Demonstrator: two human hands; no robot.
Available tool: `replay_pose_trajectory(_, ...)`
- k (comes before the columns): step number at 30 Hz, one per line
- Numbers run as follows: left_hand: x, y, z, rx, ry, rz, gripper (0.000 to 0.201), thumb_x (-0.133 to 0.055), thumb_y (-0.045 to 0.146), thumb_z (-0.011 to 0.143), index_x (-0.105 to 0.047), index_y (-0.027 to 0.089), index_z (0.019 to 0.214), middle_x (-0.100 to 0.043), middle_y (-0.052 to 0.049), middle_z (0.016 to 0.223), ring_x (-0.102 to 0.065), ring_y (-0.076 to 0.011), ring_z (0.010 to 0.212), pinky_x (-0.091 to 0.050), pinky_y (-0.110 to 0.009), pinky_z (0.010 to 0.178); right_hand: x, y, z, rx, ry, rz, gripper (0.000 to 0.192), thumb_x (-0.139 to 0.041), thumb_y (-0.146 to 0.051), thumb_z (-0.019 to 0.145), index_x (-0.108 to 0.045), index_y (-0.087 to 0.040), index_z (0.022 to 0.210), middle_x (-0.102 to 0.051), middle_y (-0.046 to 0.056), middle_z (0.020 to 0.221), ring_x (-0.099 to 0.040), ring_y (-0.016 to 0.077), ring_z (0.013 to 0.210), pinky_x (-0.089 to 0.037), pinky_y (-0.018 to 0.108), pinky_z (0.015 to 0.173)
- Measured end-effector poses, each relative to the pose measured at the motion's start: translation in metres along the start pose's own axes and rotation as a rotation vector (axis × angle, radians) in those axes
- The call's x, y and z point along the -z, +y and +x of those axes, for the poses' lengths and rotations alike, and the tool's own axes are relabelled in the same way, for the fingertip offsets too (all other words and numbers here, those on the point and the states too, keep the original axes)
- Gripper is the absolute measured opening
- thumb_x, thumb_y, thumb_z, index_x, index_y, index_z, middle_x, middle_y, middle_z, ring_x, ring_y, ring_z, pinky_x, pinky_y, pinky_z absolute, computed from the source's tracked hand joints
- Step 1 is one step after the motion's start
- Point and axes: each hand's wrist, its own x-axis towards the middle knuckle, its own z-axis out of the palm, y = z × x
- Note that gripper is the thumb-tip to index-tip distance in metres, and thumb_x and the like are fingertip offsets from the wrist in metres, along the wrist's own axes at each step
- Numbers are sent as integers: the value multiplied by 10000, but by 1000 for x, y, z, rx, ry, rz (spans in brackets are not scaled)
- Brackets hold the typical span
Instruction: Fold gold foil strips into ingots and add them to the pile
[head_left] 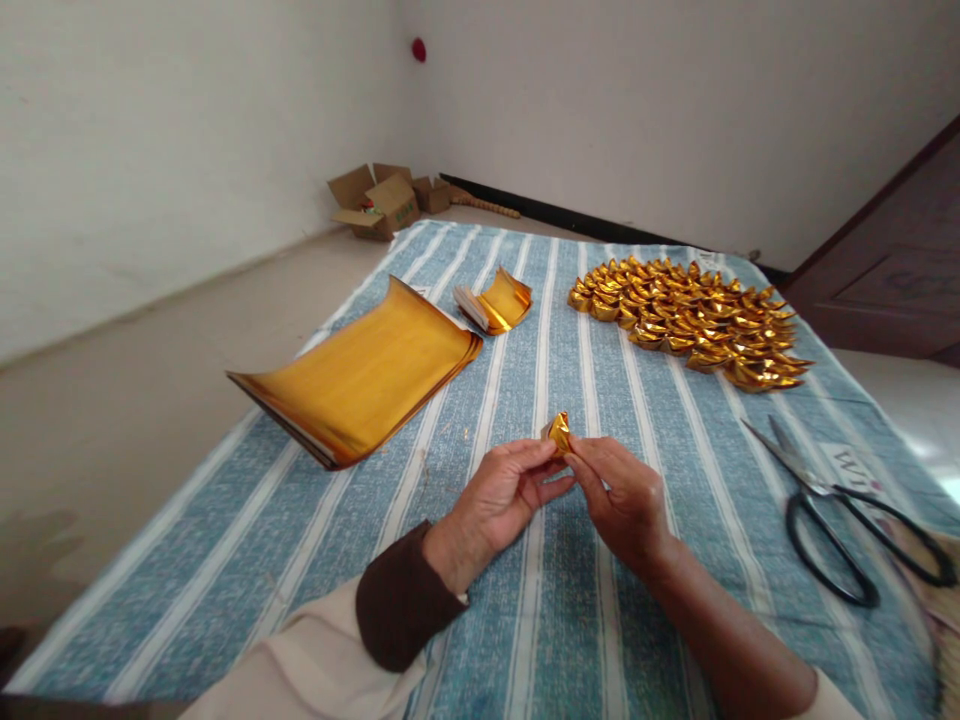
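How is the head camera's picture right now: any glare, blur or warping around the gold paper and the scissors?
Head view: the folded gold piece, pinched between left hand and right hand, is sharp; soft glare on the gold sheet stack and folded pile; wide-angle warping bends the striped cloth edges; bright washout beyond the scissors at right.

Single head-worn view looks forward and down, close over the striped cloth point(660, 480)
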Motion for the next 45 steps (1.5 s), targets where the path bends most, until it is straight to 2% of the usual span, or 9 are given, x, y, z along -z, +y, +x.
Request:
replay_pose_trajectory(5, 2, 0, 1, 5, 7, 17, 87, -766, 77, 716, -722, 72, 792, -707, -81, 817, -664, -161, 761, -570, -316, 770, 0, 0, 1, 42, 13, -31, 209, -518, -153, 958, -724, -185, 945, -746, 69, 858, -703, 174, 787, -594, 298, 709)
replay_pose_trajectory(11, 2, 0, 2, 0, 4, 3, 56, -747, 69, 734, -719, 77, 782, -702, -73, 801, -661, -150, 747, -571, -306, 761, -1, 1, 1, 49, 24, -21, 177, -548, -130, 943, -705, -166, 1016, -753, 72, 900, -708, 176, 826, -597, 297, 746)
replay_pose_trajectory(17, 2, -1, 1, 8, 6, 20, 38, -728, 65, 758, -714, 74, 793, -705, -79, 816, -667, -154, 754, -569, -307, 766, 0, 1, 1, 66, 3, -48, 206, -515, -121, 949, -713, -168, 919, -746, 77, 863, -708, 181, 799, -598, 303, 713)
replay_pose_trajectory(24, 3, -1, 2, 9, 7, -16, 53, -721, 56, 765, -711, 73, 814, -703, -73, 818, -668, -151, 753, -571, -315, 763, 1, 0, 2, 89, 36, -34, 158, -557, -112, 932, -705, -144, 979, -751, 86, 880, -710, 182, 829, -595, 298, 761)
replay_pose_trajectory(35, 2, -2, 1, 12, 9, 14, 41, -719, 55, 754, -718, 69, 792, -703, -70, 799, -662, -152, 745, -560, -315, 773, 3, 0, 2, 182, 26, -159, 173, -534, -84, 934, -666, -167, 860, -729, 70, 794, -703, 177, 771, -584, 288, 718)
replay_pose_trajectory(45, 3, 0, 2, 21, -16, 26, 21, -724, 68, 764, -722, 81, 780, -695, -57, 770, -653, -139, 715, -565, -298, 741, 4, -1, 2, 218, 24, -166, 185, -528, -56, 924, -659, -165, 851, -729, 68, 780, -696, 172, 768, -569, 290, 743)
